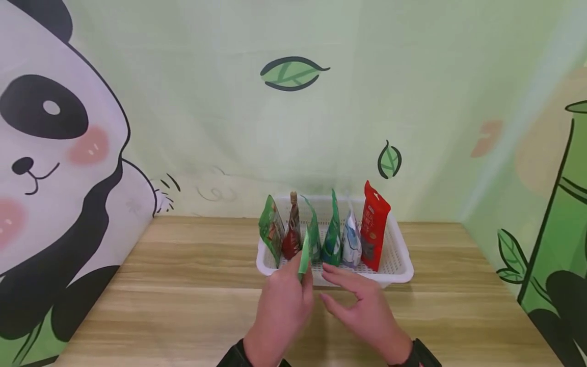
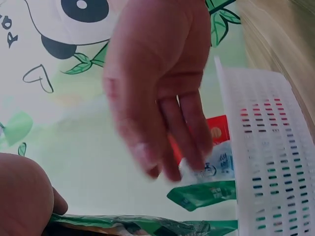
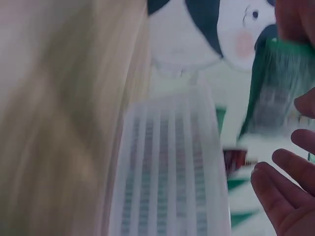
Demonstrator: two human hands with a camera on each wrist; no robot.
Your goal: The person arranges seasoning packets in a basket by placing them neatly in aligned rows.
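My left hand [image 1: 285, 293] pinches a thin green packet [image 1: 304, 257] upright at the front of a white plastic basket [image 1: 401, 255]. The same packet [image 3: 278, 91] shows its flat, partly clear face in the right wrist view, blurred. To the right of it, my right hand [image 1: 362, 300] has its thumb and fingers spread apart, holding nothing. Its fingertips are close to the basket's front rim. Standing in a row inside the basket are a green snack bag [image 1: 271, 229], a brown-red pouch [image 1: 292, 232], two green packets [image 1: 333, 237], a white-blue packet [image 1: 351, 239] and a red packet [image 1: 373, 224].
The basket stands on a wooden table [image 1: 183, 285], near the back wall cloth [image 1: 206, 127] printed with a panda and leaves. Slotted basket walls [image 2: 270, 142] show in the left wrist view.
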